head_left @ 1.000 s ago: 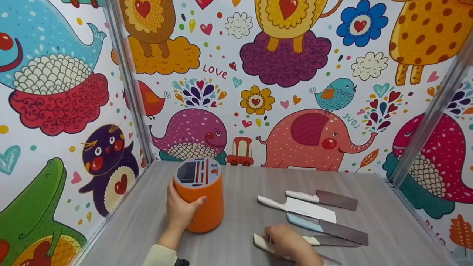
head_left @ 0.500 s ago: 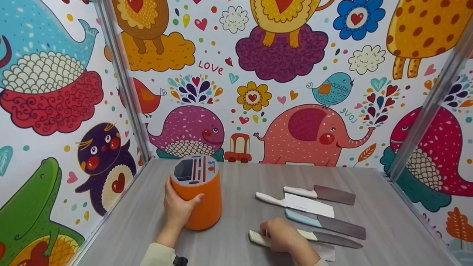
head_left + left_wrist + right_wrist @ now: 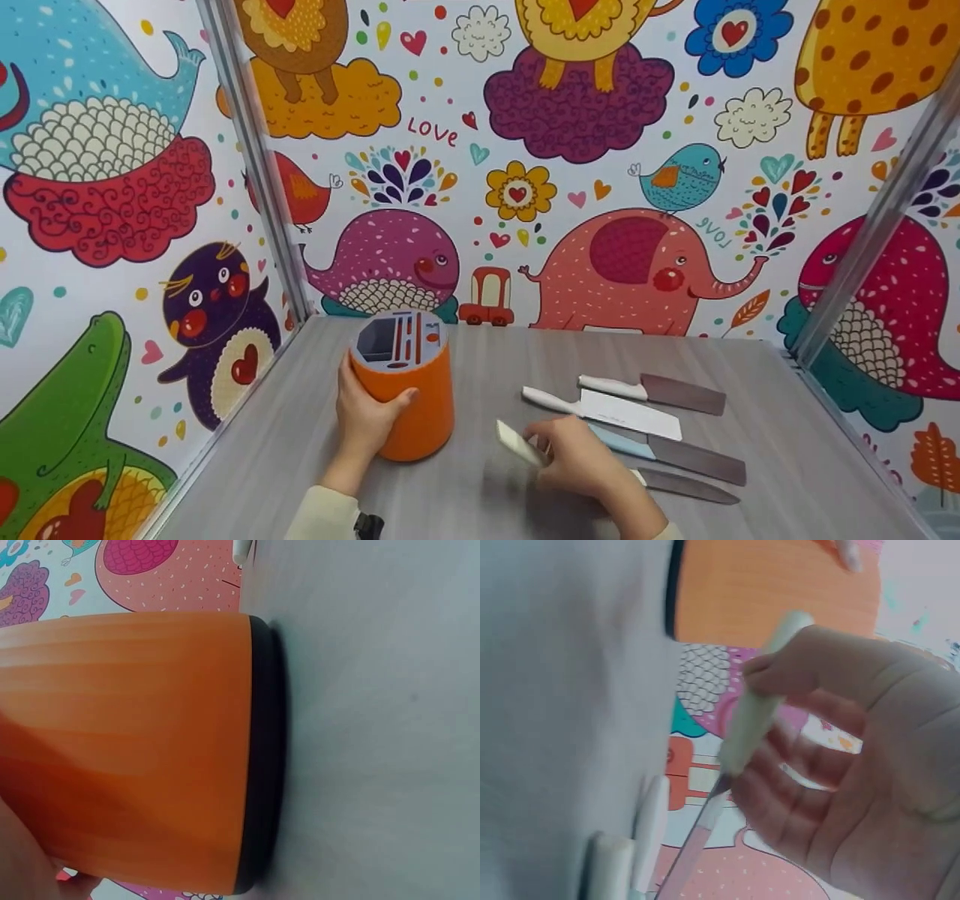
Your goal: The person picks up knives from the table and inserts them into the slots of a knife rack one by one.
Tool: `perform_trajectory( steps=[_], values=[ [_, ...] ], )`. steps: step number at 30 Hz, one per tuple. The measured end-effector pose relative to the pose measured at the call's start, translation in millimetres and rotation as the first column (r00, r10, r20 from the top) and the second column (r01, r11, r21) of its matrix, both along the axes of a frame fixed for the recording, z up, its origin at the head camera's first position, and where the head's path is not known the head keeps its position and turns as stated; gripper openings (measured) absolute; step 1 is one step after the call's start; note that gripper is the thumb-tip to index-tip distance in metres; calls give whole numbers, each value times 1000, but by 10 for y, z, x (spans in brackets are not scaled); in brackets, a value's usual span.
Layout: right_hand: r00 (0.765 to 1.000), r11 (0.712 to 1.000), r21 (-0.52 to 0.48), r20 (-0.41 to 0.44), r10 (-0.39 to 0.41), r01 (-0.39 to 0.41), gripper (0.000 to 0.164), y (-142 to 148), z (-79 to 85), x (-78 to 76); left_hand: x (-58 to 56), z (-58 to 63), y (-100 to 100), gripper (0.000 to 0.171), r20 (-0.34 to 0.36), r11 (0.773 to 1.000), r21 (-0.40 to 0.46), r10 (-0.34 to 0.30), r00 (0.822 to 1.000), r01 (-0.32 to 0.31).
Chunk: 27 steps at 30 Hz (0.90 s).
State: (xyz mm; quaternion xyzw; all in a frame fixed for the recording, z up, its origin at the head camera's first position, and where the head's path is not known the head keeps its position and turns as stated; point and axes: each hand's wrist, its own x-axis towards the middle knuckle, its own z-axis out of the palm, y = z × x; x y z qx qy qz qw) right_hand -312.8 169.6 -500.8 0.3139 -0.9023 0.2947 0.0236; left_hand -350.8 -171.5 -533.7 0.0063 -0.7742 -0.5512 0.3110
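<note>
In the head view my left hand (image 3: 364, 414) grips the side of an upright orange knife block (image 3: 426, 401), thumb across its front. Its grey top has slots and a larger opening. The left wrist view shows the block's dark base (image 3: 262, 757) on the table. To its right my right hand (image 3: 579, 456) holds a knife by its cream handle (image 3: 517, 441), between thumb and fingers. The handle is tilted up and apart from the table. From it the thin blade (image 3: 694, 844) runs downward in the right wrist view; in the head view the hand hides it.
Right of the block lie several knives: a dark-bladed knife (image 3: 682, 394), a white cleaver (image 3: 634, 415), a blue-handled knife (image 3: 697, 457) and a slim knife (image 3: 686, 484), partly behind my right hand. Patterned panels with metal posts (image 3: 259, 161) bound the grey table (image 3: 480, 390).
My right hand has lifted the cream-handled knife off the table, tipping its handle up and toward the block. My left hand stays on the knife block. The head view has shifted slightly.
</note>
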Motion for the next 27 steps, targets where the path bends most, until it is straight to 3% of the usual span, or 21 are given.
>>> perform_trajectory(
  steps=[6,14,20,27],
  values=[
    [998,977,-204,9,-67,68,43,107,191,75,-9,-11,6,120,17,1000,-4,12,1000,-12],
    [983,890,-440,-71,-168,121,50,139,316,145,-9,20,-22,121,42,1000,-18,-7,999,8],
    [976,809,-561,-10,-216,173,47,129,350,163,-25,27,-44,120,-16,999,-34,5,1000,-6],
    [980,727,-659,87,-179,191,43,104,378,195,48,111,29,105,-137,993,-84,68,988,-80]
  ],
)
